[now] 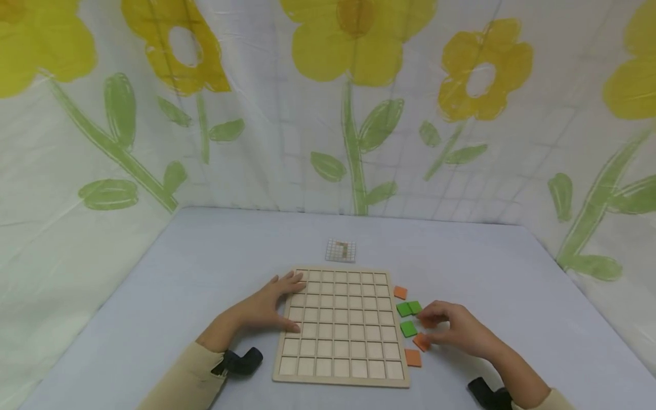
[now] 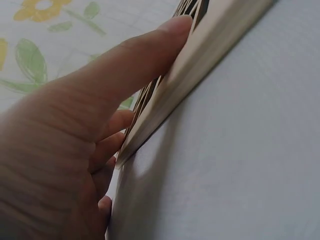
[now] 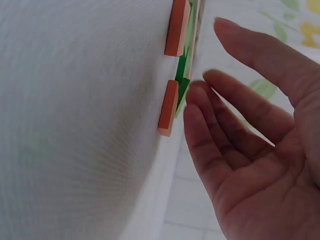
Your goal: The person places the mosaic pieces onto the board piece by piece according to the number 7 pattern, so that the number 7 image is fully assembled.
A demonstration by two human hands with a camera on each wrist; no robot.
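Observation:
A wooden grid board [image 1: 340,384] lies on the table, its square cells bare. My left hand [image 1: 263,307] rests on its left edge, fingers spread and thumb on the rim; the left wrist view shows the thumb [image 2: 150,50] over the board's side [image 2: 170,90]. Beside the board's right edge lie green tiles [image 1: 408,328] and several orange tiles [image 1: 413,358]. Just over these tiles is my right hand [image 1: 456,330], its fingers partly covering an orange tile [image 1: 426,323]. In the right wrist view nothing sits between the loosely bent fingers [image 3: 205,145] and thumb, near an orange tile [image 3: 168,107].
Behind the board lies a small card [image 1: 340,250] with a printed grid. The white table [image 1: 246,239] ends at a hanging cloth [image 1: 266,171] with yellow flowers. Black straps with dark mounts [image 1: 243,362] sit at both wrists.

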